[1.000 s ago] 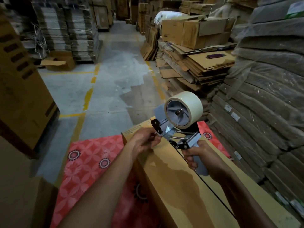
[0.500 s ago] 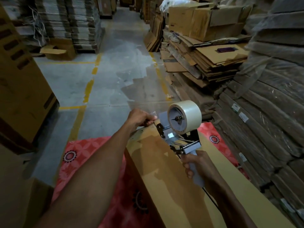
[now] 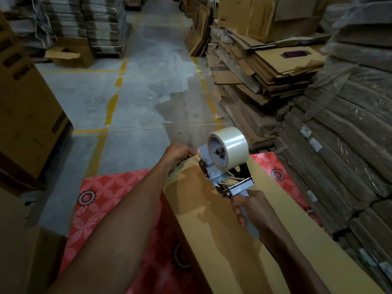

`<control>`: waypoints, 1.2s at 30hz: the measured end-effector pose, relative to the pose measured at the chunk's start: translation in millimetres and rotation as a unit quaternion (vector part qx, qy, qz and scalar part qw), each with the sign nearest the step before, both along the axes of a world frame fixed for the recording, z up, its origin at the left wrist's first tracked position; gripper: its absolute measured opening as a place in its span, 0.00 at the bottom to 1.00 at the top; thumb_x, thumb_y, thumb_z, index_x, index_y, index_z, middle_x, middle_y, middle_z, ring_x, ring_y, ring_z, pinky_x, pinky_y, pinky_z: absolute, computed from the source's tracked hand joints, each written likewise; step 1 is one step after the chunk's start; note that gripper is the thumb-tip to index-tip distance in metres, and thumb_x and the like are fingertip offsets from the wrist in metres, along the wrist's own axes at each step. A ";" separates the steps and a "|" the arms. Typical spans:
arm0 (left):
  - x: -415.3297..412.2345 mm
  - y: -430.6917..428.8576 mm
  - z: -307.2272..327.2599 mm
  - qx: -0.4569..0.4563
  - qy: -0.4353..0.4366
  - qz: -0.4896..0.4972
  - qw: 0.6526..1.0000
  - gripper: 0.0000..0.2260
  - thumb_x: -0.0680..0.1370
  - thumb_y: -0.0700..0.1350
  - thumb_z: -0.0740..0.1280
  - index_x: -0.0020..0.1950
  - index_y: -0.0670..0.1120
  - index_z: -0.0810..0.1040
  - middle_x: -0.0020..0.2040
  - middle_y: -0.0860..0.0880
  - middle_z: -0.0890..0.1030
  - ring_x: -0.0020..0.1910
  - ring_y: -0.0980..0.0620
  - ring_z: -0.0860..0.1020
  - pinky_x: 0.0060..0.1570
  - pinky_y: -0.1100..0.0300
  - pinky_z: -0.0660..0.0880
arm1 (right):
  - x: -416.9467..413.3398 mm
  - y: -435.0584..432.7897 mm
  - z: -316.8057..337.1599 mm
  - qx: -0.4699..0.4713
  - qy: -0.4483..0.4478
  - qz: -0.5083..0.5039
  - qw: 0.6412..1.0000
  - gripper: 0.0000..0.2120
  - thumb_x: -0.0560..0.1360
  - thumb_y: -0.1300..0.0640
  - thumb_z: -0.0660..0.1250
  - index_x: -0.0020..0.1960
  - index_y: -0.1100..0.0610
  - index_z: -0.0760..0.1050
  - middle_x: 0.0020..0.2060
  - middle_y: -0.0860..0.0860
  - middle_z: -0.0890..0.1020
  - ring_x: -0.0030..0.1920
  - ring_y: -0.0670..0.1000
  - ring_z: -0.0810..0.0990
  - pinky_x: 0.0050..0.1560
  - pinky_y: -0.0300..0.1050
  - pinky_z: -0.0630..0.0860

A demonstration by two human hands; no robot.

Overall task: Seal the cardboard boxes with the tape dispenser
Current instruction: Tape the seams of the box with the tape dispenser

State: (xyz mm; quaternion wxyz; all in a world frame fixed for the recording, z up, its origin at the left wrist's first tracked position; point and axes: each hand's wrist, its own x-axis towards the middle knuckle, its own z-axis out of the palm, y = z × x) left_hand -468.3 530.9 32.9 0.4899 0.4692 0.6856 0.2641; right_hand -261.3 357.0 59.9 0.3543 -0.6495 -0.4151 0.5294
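A long brown cardboard box (image 3: pixel 214 240) lies in front of me on a red patterned mat (image 3: pixel 110 200). My right hand (image 3: pixel 252 206) grips the grey handle of a tape dispenser (image 3: pixel 224 164), which carries a pale roll of tape and sits on the box's top near its far end. My left hand (image 3: pixel 178 152) reaches over the far end of the box, fingers closed, pinching what looks like the clear tape end against the edge. The fingertips are hidden behind the box end.
Stacks of flattened cardboard (image 3: pixel 265 66) and wrapped bundles (image 3: pixel 350 134) rise on the right. A tall box (image 3: pixel 25 115) stands at the left. A concrete aisle (image 3: pixel 144 98) with yellow lines runs ahead, with an open carton (image 3: pixel 67 54) at its far left.
My left hand has moved from the box top near the dispenser out to the far end of the box. The dispenser has slid a little farther along the top.
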 end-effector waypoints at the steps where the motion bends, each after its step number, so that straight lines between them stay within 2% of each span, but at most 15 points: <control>1: -0.2 -1.9 -0.7 -0.001 0.034 -0.012 0.999 0.12 0.61 0.48 0.78 0.38 0.42 0.83 0.40 0.44 0.84 0.41 0.46 0.82 0.38 0.56 0.79 | -0.8 0.7 -0.5 -0.009 -0.002 -0.008 1.000 0.07 0.69 0.65 0.67 0.34 0.58 0.74 0.27 0.54 0.73 0.25 0.51 0.67 0.28 0.44 0.62; 3: 1.7 -3.4 -3.7 0.019 0.092 -0.035 0.995 0.08 0.68 0.47 0.76 0.38 0.43 0.83 0.38 0.46 0.83 0.41 0.47 0.81 0.36 0.58 0.74 | -1.8 2.0 -1.5 -0.023 0.000 -0.019 1.000 0.06 0.69 0.65 0.67 0.35 0.59 0.74 0.26 0.55 0.72 0.24 0.51 0.66 0.28 0.45 0.61; 5: 5.4 -3.3 -5.8 0.067 0.125 -0.044 0.989 0.03 0.72 0.42 0.73 0.40 0.43 0.85 0.39 0.47 0.84 0.44 0.47 0.83 0.43 0.57 0.78 | -2.2 2.2 -1.2 -0.027 0.003 -0.022 0.999 0.05 0.69 0.66 0.67 0.36 0.60 0.74 0.26 0.55 0.72 0.24 0.51 0.65 0.28 0.44 0.61; 8: 9.8 -3.8 -7.0 0.152 0.157 -0.061 0.974 0.07 0.75 0.37 0.68 0.41 0.48 0.83 0.39 0.50 0.83 0.47 0.47 0.82 0.51 0.54 0.80 | -2.2 1.8 0.0 -0.031 -0.004 -0.017 0.999 0.05 0.70 0.65 0.67 0.36 0.59 0.75 0.27 0.54 0.72 0.25 0.51 0.65 0.27 0.43 0.61; 12: 20.2 -16.1 1.6 0.254 0.211 0.000 0.944 0.13 0.83 0.47 0.57 0.49 0.45 0.81 0.46 0.42 0.83 0.45 0.41 0.80 0.44 0.52 0.77 | -2.5 1.1 -0.4 -0.030 -0.006 -0.015 0.999 0.05 0.68 0.64 0.67 0.35 0.58 0.74 0.27 0.54 0.72 0.25 0.51 0.66 0.28 0.43 0.62; 15: 27.6 -19.4 10.6 0.163 0.250 -0.142 0.944 0.11 0.80 0.44 0.65 0.44 0.38 0.80 0.45 0.37 0.82 0.45 0.38 0.80 0.40 0.52 0.73 | -3.4 0.0 -0.3 -0.029 -0.016 -0.014 0.999 0.05 0.68 0.63 0.67 0.35 0.57 0.74 0.27 0.53 0.72 0.26 0.51 0.67 0.28 0.43 0.63; 17: 31.0 -20.3 17.9 0.111 0.259 -0.228 0.932 0.05 0.77 0.40 0.70 0.51 0.39 0.82 0.51 0.41 0.82 0.49 0.41 0.79 0.43 0.54 0.73 | -3.7 0.1 0.6 -0.029 -0.019 -0.012 0.999 0.05 0.68 0.63 0.67 0.35 0.57 0.74 0.26 0.52 0.73 0.25 0.52 0.67 0.27 0.42 0.63; 19: 34.8 -19.6 19.5 0.081 0.172 -0.275 0.942 0.08 0.79 0.35 0.67 0.58 0.43 0.79 0.48 0.46 0.79 0.45 0.49 0.75 0.41 0.63 0.71 | -3.1 1.2 2.6 -0.031 -0.026 -0.002 0.999 0.05 0.69 0.63 0.67 0.35 0.57 0.74 0.26 0.52 0.73 0.25 0.51 0.68 0.27 0.41 0.63; 21: 39.1 -18.4 20.6 0.042 0.087 -0.278 0.956 0.09 0.81 0.30 0.62 0.55 0.43 0.75 0.44 0.46 0.76 0.41 0.52 0.72 0.36 0.69 0.71 | -1.4 2.0 5.3 -0.033 -0.037 0.014 0.999 0.04 0.70 0.62 0.67 0.36 0.58 0.75 0.26 0.52 0.74 0.25 0.51 0.70 0.28 0.41 0.65; 24: 46.3 -16.3 22.2 0.030 0.138 -0.290 0.946 0.14 0.78 0.27 0.62 0.63 0.35 0.73 0.55 0.32 0.77 0.47 0.45 0.70 0.37 0.63 0.70 | 3.0 1.8 10.4 -0.037 -0.041 0.035 0.998 0.02 0.69 0.60 0.67 0.39 0.58 0.76 0.28 0.53 0.75 0.27 0.52 0.71 0.28 0.43 0.66; 26: 52.7 -21.1 30.0 0.033 0.171 -0.307 0.936 0.18 0.79 0.26 0.62 0.69 0.32 0.69 0.63 0.33 0.75 0.56 0.40 0.72 0.42 0.61 0.72 | 5.5 1.9 14.6 -0.042 -0.042 0.051 0.997 0.02 0.69 0.60 0.67 0.39 0.58 0.77 0.28 0.53 0.75 0.26 0.51 0.71 0.28 0.43 0.66; 28: 52.8 -26.1 27.2 0.038 0.210 -0.313 0.926 0.23 0.80 0.29 0.63 0.74 0.33 0.63 0.70 0.37 0.71 0.67 0.39 0.71 0.56 0.59 0.68 | 11.6 -3.8 16.5 -0.047 -0.057 0.063 0.995 0.03 0.68 0.60 0.68 0.40 0.60 0.78 0.28 0.52 0.75 0.25 0.50 0.71 0.28 0.43 0.65; 31: 47.5 -24.7 12.7 0.043 0.265 -0.268 0.925 0.19 0.82 0.44 0.66 0.73 0.41 0.71 0.70 0.44 0.74 0.65 0.45 0.73 0.59 0.55 0.70 | 30.2 -31.3 8.4 -0.053 -0.105 0.056 0.991 0.05 0.67 0.60 0.68 0.40 0.61 0.80 0.26 0.50 0.77 0.25 0.49 0.72 0.29 0.45 0.67; 34: 45.4 -30.5 12.9 0.046 0.356 -0.239 0.902 0.29 0.83 0.65 0.48 0.78 0.51 0.66 0.75 0.41 0.68 0.72 0.37 0.68 0.70 0.40 0.61 | 49.8 -71.4 1.7 -0.087 -0.108 0.037 0.990 0.05 0.68 0.65 0.66 0.34 0.60 0.76 0.23 0.50 0.74 0.24 0.49 0.70 0.29 0.43 0.65; 36: 57.0 -34.2 9.4 0.083 0.455 -0.216 0.860 0.23 0.84 0.60 0.51 0.78 0.55 0.62 0.75 0.40 0.67 0.72 0.34 0.65 0.70 0.32 0.57 | 55.5 -83.5 1.1 -0.094 -0.088 0.019 0.992 0.08 0.67 0.69 0.64 0.31 0.60 0.73 0.23 0.52 0.72 0.22 0.50 0.68 0.27 0.40 0.64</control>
